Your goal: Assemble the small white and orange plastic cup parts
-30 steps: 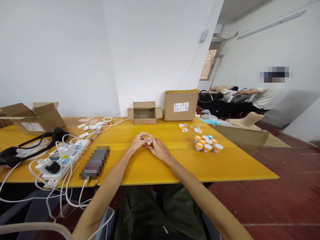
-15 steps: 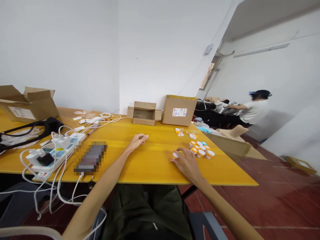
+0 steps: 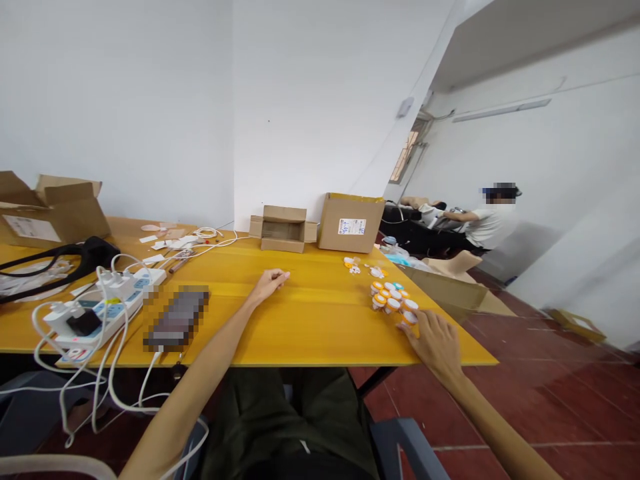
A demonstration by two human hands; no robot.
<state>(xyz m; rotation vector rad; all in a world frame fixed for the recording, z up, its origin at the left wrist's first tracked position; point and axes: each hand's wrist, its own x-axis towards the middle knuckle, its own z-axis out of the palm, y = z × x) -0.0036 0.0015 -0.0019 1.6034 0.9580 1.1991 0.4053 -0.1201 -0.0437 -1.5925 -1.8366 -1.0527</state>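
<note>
My right hand (image 3: pixel 434 339) has its thumb and fingers around a small round jar (image 3: pixel 409 319) with an orange-and-white lid. This jar is at the near right edge of a cluster of similar jars (image 3: pixel 393 305); one lid in that group has a teal rim. Whether its base touches the table cannot be made out. Over the middle of the yellow table (image 3: pixel 310 333), my left hand (image 3: pixel 270 285) is loosely closed, fingers curled together, and nothing shows in it.
Small loose orange and white parts (image 3: pixel 354 265) lie behind the jars. At the back are a small opened carton (image 3: pixel 283 233) and a larger cardboard box (image 3: pixel 350 223). On the left are a phone (image 3: pixel 177 319), a power strip (image 3: pixel 120 307) and white cables. Another person (image 3: pixel 485 227) sits far right.
My right hand has moved right with the jar, from the left side of the cluster to its near right edge. My left hand has stayed about where it was. The view has shifted slightly.
</note>
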